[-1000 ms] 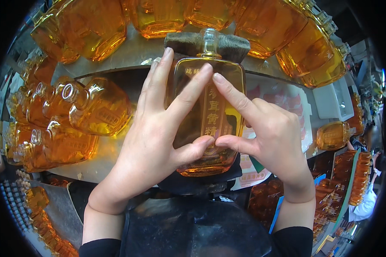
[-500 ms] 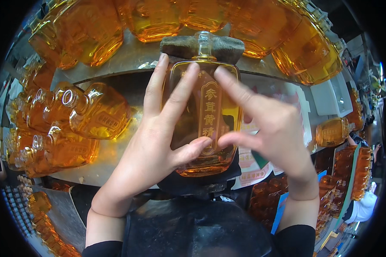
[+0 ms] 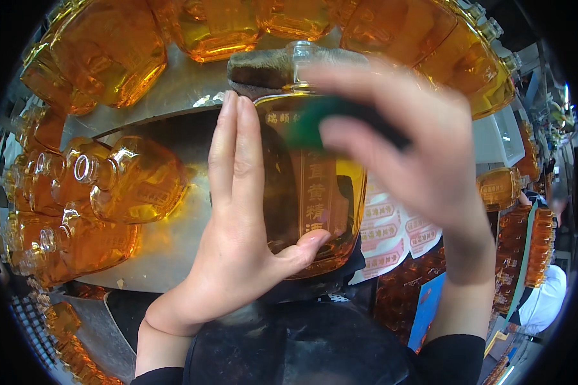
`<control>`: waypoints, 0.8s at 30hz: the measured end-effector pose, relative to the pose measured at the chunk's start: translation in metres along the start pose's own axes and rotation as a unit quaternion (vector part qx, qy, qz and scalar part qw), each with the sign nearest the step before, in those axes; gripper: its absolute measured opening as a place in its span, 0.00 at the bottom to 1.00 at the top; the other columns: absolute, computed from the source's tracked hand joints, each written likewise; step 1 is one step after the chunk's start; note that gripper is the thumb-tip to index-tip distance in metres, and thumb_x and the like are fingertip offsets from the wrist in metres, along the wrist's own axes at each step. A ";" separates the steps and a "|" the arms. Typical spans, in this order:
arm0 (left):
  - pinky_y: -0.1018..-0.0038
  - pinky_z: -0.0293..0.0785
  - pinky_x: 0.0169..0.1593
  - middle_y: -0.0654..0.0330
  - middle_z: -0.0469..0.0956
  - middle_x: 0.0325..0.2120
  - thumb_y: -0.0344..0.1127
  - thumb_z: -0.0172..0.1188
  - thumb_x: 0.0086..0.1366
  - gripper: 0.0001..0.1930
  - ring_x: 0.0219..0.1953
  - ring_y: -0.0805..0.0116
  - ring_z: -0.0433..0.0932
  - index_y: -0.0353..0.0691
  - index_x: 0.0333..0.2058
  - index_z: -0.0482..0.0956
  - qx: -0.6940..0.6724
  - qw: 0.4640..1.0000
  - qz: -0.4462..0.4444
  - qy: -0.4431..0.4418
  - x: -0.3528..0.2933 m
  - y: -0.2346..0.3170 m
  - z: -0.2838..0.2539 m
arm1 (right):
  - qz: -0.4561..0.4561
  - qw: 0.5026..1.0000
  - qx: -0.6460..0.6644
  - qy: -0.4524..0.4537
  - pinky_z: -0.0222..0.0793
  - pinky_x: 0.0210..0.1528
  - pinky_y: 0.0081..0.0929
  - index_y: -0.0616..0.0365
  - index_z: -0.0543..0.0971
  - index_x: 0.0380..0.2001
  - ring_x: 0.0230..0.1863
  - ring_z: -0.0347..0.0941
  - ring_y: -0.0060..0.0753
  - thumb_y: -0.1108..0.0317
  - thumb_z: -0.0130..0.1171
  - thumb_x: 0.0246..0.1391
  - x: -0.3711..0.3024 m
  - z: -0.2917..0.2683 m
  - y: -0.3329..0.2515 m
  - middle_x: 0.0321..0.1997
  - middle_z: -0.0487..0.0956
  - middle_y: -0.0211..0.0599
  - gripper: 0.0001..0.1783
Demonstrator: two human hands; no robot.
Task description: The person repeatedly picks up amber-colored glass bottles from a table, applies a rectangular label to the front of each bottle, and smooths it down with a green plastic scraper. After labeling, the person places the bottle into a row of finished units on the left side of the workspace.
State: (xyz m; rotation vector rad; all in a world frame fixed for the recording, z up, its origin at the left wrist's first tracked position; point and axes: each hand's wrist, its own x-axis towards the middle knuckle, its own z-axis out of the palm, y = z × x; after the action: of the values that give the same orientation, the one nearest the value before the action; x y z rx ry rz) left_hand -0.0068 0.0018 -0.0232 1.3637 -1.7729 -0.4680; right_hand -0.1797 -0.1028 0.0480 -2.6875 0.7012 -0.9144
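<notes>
A flat, amber-filled glass bottle (image 3: 282, 186) lies on its back in front of me, its clear neck (image 3: 300, 61) resting against a worn grey padded block (image 3: 260, 67). A narrow label with gold lettering (image 3: 318, 192) runs down the bottle's face. My left hand (image 3: 237, 205) lies along the bottle's left side, fingers straight and thumb reaching across the lower face. Over the upper face, my right hand (image 3: 411, 141) is curled round a green-and-black hand tool (image 3: 315, 122). Motion blurs this tool, and I cannot tell its exact shape.
A sheet of pink-and-white labels (image 3: 395, 234) lies right of the bottle. Several open-necked amber bottles (image 3: 138, 179) lie at the left, and a row of larger ones (image 3: 215, 29) lines the far side. A white bin (image 3: 498, 141) stands at right; a person in white (image 3: 542, 298) is beyond.
My right hand has left the label's edge, picked up the green-and-black tool and moved up toward the bottle's neck. My left fingers have drawn together along the bottle's left side.
</notes>
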 end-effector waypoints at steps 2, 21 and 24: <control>0.58 0.46 0.72 0.45 0.41 0.71 0.50 0.77 0.46 0.65 0.73 0.50 0.43 0.35 0.71 0.38 -0.019 1.000 0.002 0.003 0.001 0.001 0.002 | -0.041 0.998 0.007 0.057 0.75 0.40 0.26 0.59 0.81 0.42 0.36 0.81 0.35 0.77 0.67 0.48 0.036 -0.004 0.018 0.36 0.83 0.38 0.15; 0.53 0.53 0.70 0.52 0.54 0.70 0.58 0.40 0.72 0.34 0.72 0.54 0.51 0.41 0.69 0.57 -0.105 0.991 -0.038 0.076 -0.013 -0.013 -0.011 | -0.030 0.986 0.081 -0.143 0.73 0.37 0.24 0.48 0.84 0.28 0.32 0.79 0.27 0.73 0.66 0.40 -0.101 -0.015 -0.059 0.26 0.82 0.25 0.08; 0.59 0.56 0.69 0.53 0.57 0.69 0.51 0.42 0.74 0.30 0.70 0.56 0.56 0.42 0.68 0.60 -0.134 0.987 -0.021 0.088 -0.006 -0.013 -0.009 | 0.057 0.971 0.176 -0.153 0.72 0.37 0.21 0.54 0.82 0.26 0.30 0.77 0.25 0.73 0.64 0.45 -0.093 -0.032 -0.043 0.24 0.80 0.26 0.03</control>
State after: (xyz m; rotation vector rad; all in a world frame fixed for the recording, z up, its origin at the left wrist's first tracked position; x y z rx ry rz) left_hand 0.0086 0.0047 -0.0294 1.2146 -1.4817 -0.5687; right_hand -0.2484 -0.0206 0.0402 -2.3699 0.5573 -0.5187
